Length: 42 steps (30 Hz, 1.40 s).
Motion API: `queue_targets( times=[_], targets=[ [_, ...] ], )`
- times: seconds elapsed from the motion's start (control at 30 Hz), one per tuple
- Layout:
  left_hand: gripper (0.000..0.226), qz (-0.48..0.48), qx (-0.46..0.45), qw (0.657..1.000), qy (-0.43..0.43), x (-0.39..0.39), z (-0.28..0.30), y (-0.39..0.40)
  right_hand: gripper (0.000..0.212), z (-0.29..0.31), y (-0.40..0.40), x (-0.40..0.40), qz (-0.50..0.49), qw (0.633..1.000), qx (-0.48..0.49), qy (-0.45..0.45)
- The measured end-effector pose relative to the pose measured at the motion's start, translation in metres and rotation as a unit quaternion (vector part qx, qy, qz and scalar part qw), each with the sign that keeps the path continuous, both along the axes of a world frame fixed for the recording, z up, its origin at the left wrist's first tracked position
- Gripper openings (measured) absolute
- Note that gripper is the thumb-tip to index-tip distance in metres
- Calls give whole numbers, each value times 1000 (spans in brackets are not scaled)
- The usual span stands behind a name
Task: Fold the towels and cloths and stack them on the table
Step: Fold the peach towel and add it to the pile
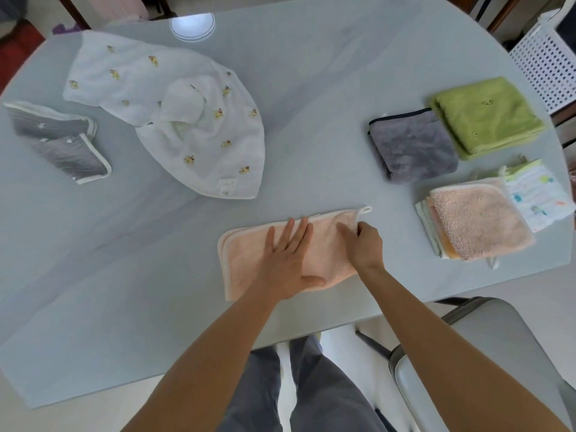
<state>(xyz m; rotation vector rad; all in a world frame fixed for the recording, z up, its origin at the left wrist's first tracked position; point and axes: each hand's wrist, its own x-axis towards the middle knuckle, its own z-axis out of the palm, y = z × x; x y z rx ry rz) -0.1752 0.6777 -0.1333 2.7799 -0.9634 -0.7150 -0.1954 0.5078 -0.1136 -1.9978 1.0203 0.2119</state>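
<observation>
At the far left of the grey worktop [311, 73] we see a grey cloth with white trim [59, 140], loosely folded and lying close to the left edge. Just to its right, apart from it, a large white towel printed with small yellow figures [174, 110] lies unfolded and rumpled, its long axis running from the far left toward the near centre. Between that towel and the near edge the worktop is bare, a wide open stretch to the left of our hands. Near the front edge at centre lies the peach towel [249, 257], folded over on itself, its long axis running left to right and slightly tilted, with a small white hanging loop [365, 210] poking out at its far right corner. Our left hand [288, 263] rests flat on the middle of it, fingers straight and spread, pressing it down. Our right hand [364, 244] has its grip pinched on the towel's right edge, just below the loop. Further right, well apart from the peach towel, sit the folded pieces: a grey towel [414, 148], touching a green towel [486, 116] beyond it, then a pink fluffy stack [480, 219] and a white printed cloth [539, 194] near the right edge.
</observation>
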Motion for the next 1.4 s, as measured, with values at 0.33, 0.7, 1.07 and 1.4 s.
queue_targets(
  times=[0.33, 0.7, 1.07, 1.4],
  targets=[
    [128, -33, -24, 999, 21, 3, -3, -2, 30, -18, -20, -21, 217, 932, -289, 38],
    [23, 580, -299, 756, -53, -38, 13, 52, 45, -30, 34, -21, 384, 878, -239, -158],
    [22, 554, -233, 799, 20, -53, 32, 80, 64, -33, 52, -10, 456, 849, -236, -122],
    [33, 463, -48, 884, -40, -39, 37, 106, 70, -37, 67, -15, 481, 830, -276, -69]
  ],
)
